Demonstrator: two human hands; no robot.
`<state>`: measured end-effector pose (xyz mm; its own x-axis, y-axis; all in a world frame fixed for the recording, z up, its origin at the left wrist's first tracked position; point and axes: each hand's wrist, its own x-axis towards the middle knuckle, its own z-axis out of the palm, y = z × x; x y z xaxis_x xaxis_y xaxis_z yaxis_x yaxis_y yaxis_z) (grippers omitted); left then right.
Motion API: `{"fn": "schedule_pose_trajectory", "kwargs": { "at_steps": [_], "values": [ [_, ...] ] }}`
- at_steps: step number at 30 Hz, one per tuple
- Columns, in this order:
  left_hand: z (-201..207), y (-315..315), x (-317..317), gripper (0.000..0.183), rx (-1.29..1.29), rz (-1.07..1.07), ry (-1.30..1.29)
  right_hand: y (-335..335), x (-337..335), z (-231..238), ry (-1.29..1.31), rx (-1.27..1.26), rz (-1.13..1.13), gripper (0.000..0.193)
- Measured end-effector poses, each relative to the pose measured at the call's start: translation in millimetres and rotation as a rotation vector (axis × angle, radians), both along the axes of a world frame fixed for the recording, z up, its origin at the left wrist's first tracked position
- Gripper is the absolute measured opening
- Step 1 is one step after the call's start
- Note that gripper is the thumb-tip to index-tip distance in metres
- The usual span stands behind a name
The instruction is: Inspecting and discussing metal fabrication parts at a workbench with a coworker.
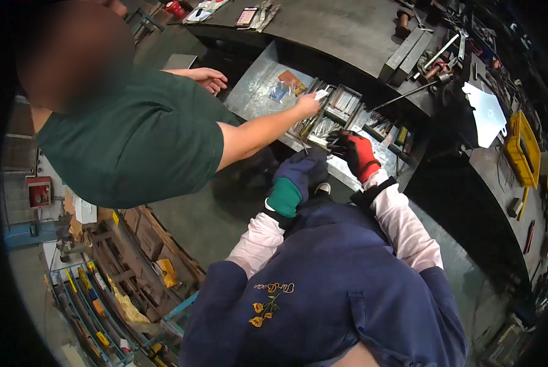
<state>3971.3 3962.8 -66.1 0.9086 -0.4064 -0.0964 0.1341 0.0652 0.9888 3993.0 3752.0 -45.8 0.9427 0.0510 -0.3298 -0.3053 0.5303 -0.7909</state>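
Observation:
My left hand [293, 178], in a blue and green glove, is at the drawer's front edge with its fingers closed. A thin sliver shows at its fingertips, too small to name. My right hand [357, 154], in a black and red glove, is bent over the front of the open metal drawer [255, 92]. Its dark fingers are curled together, and what they may hold is hidden. Below and beside them are compartments of slim metal rods or bits [324, 127]. A co-worker's bare hand [309, 105] reaches in from the left, pinching a small white item.
The co-worker in a dark green shirt [139, 147] stands close on my left. Wrenches and bars [442, 58] crowd the bench at the right, near yellow bins [521, 150]. A phone [246, 17] lies on the far bench. A rack of metal parts [96, 306] is at lower left.

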Motion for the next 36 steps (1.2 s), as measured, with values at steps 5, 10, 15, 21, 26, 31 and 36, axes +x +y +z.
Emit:
{"fn": "schedule_pose_trajectory", "kwargs": {
  "at_steps": [5, 10, 15, 21, 26, 31, 36],
  "values": [
    [59.0, -14.5, -4.2, 0.027, -0.447, 0.163, 0.729, -38.0, -2.4, -52.3, 0.329, -0.046, -0.050, 0.030],
    [50.8, -8.0, -13.2, 0.032, -0.356, 0.195, 0.751, -41.9, 2.4, -84.4, 0.383, -0.033, -0.071, 0.037],
    [44.2, -3.5, -12.6, 0.031, -0.400, 0.255, 0.754, -39.1, 19.3, -76.2, 0.228, 0.008, -0.059, 0.037],
    [39.9, 0.1, -17.5, 0.035, -0.310, 0.211, 0.756, -37.2, 17.8, -80.3, 0.179, 0.108, -0.098, 0.035],
    [14.1, 11.0, -21.6, 0.036, -0.372, 0.111, 0.719, -27.6, 24.6, -100.6, 0.338, 0.106, -0.098, 0.028],
    [29.2, 5.1, -23.8, 0.037, -0.385, 0.072, 0.749, -46.6, 65.1, -99.0, -0.396, -0.849, -0.158, 0.023],
    [40.7, -2.8, -25.4, 0.038, -0.321, 0.062, 0.770, -51.8, 45.1, -103.0, -0.030, -0.500, -0.172, 0.022]
  ]
}}
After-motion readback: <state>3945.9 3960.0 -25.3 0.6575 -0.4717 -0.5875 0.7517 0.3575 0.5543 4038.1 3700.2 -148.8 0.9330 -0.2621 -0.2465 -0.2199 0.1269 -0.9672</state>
